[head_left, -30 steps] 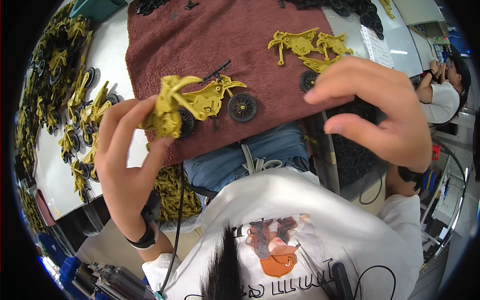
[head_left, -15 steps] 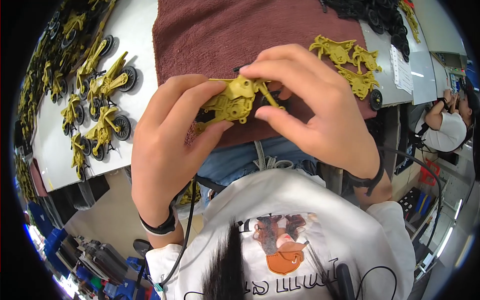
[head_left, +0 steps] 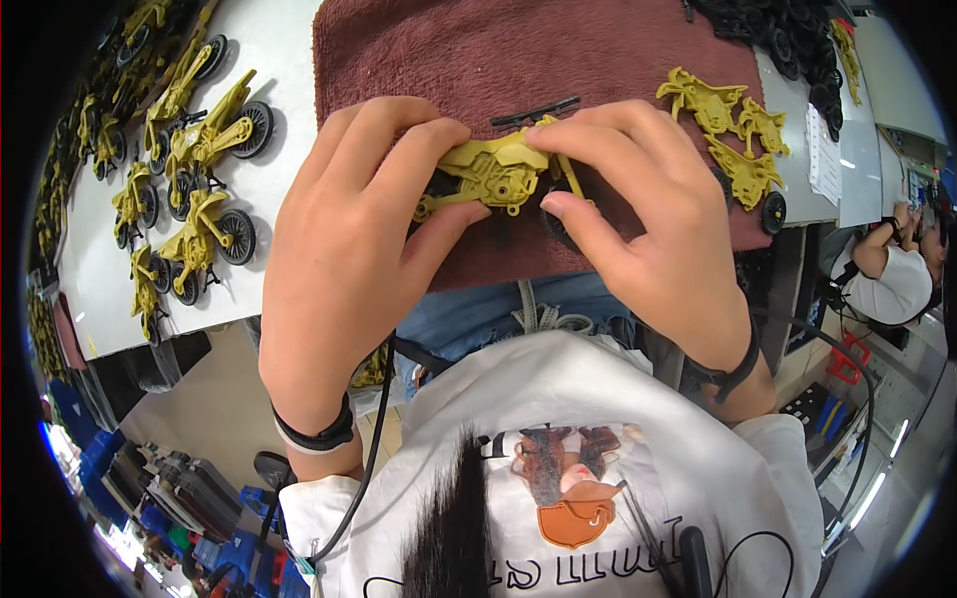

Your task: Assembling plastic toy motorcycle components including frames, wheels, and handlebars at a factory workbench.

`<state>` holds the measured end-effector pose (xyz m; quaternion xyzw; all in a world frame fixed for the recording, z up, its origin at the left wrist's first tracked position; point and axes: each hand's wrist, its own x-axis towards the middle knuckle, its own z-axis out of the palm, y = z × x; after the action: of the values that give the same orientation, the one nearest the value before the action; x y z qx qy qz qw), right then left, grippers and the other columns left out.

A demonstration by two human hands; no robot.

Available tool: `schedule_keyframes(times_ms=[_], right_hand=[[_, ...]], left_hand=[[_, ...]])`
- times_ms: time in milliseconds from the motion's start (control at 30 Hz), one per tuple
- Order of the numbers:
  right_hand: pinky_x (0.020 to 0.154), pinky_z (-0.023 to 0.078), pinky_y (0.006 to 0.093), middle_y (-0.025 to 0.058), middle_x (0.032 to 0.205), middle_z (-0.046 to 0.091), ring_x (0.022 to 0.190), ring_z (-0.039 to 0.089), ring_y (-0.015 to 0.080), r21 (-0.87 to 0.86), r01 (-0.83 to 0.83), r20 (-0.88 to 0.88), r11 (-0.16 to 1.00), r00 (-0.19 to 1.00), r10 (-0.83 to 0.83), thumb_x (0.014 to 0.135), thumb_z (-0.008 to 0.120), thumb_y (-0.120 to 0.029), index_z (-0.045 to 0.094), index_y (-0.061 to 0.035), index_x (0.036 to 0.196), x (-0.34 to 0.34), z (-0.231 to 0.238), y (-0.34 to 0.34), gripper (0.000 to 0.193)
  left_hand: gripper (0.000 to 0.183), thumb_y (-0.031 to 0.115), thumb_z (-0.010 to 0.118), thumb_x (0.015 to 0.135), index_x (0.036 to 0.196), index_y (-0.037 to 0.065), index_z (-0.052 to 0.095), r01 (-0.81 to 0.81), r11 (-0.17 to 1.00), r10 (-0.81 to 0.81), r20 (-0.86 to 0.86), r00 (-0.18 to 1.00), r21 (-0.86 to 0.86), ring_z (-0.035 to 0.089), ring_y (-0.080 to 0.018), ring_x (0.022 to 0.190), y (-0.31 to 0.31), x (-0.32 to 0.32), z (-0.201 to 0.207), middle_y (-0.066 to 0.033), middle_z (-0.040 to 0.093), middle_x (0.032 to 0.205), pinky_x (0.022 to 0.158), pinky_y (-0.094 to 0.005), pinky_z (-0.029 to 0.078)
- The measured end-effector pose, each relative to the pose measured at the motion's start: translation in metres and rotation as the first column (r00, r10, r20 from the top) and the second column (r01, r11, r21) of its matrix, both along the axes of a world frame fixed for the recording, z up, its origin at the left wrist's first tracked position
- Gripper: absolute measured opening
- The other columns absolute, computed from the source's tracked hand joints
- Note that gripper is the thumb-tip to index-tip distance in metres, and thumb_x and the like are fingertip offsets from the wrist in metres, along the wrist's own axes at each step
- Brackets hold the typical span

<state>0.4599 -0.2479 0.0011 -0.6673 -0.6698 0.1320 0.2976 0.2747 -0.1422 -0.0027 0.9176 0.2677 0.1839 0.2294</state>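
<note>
Between my hands is a yellow plastic toy motorcycle (head_left: 495, 179), held level above a reddish-brown towel (head_left: 478, 60). My left hand (head_left: 344, 229) is closed on one end, its fingers on top and the thumb along the lower edge. At the other end, my right hand (head_left: 653, 214) pinches it near the fork, index fingertip on the top edge and thumb below. A thin black handlebar (head_left: 535, 112) shows along the far side of the body. Dark wheel parts show beside both thumbs, mostly hidden by my fingers.
Several yellow toy motorcycles with black wheels (head_left: 236, 236) stand on the white table (head_left: 274, 60) to the left. Loose yellow body halves (head_left: 743, 169) lie at the towel's right edge, near a small black wheel (head_left: 774, 212). Black parts (head_left: 788, 45) are heaped at far right. A co-worker (head_left: 887, 269) sits beyond.
Both hands have moved slightly farther from me with the toy motorcycle. The body has turned more level, and the black handlebar now shows at its far side.
</note>
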Motion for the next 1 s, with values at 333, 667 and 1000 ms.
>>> schedule_keyframes(times_ms=[333,667,1000], right_hand=[[0.082,0.047,0.0349,0.0104,0.102,0.062,0.093,0.06,0.0273,0.053,0.06,-0.062,0.997,0.996,-0.057,0.071,0.074,-0.001,0.068,-0.0074,0.107,-0.009,-0.007,-0.004,0.038],[0.081,0.047,0.0357,0.0113,0.102,0.063,0.091,0.06,0.0282,0.122,0.057,-0.01,0.991,0.998,-0.057,0.071,0.075,-0.002,0.068,-0.0071,0.107,-0.011,-0.015,-0.004,0.036],[0.078,0.048,0.0345,0.0121,0.102,0.062,0.091,0.06,0.028,0.2,0.085,-0.081,0.976,0.994,-0.07,0.071,0.076,-0.002,0.066,-0.0047,0.106,-0.013,-0.02,-0.002,0.036]], left_hand=[[0.041,0.007,0.075,0.069,0.109,0.003,0.064,-0.005,1.0,0.005,0.008,1.0,0.003,0.056,-0.031,0.102,0.004,-0.003,-0.003,-0.0116,0.059,0.11,0.087,-0.0375,0.046],[0.041,0.008,0.073,0.072,0.111,0.004,0.064,0.047,0.998,-0.048,0.006,0.999,0.041,0.056,-0.0324,0.101,0.008,-0.003,-0.007,-0.0128,0.058,0.111,0.087,-0.0381,0.046],[0.04,0.011,0.071,0.074,0.112,0.002,0.061,0.094,0.98,-0.09,-0.03,0.995,0.176,0.056,-0.0346,0.101,0.011,-0.004,-0.003,-0.014,0.058,0.111,0.087,-0.0396,0.045]])
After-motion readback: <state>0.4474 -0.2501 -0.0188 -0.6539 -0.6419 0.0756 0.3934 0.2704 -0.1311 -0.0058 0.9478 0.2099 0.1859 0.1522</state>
